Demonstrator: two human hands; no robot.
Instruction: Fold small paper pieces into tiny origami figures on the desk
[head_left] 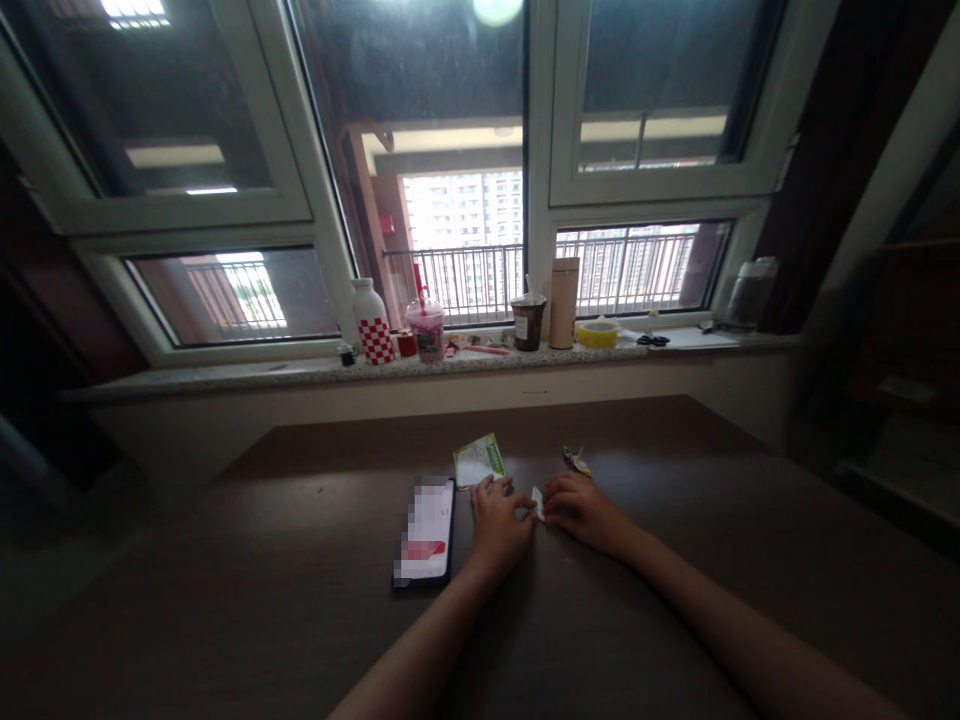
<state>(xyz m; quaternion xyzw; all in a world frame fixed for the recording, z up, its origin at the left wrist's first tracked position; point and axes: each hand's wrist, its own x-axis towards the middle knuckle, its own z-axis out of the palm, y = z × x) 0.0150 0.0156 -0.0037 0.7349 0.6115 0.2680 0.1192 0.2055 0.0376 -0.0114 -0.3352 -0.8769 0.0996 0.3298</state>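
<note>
Between my two hands is a small pale piece of paper (538, 502), apparently folded, just above the brown table (300, 640). My left hand (501, 518) pinches its left side with thumb and finger. From the right, my right hand (583, 508) has its fingertips closed on the other edge. A green and white printed sheet or packet (480, 461) lies just beyond my left hand. To the left rests a smartphone (426, 532) with its screen lit. A small colourful crumpled scrap (576, 461) lies beyond my right hand.
Along the windowsill (300, 375) stand a red-checked white bottle (373, 322), a pink drink cup (429, 330), a dark drink cup (529, 322) and a tan flask (564, 303). A yellow tape roll (598, 334) and black scissors (652, 341) lie further right.
</note>
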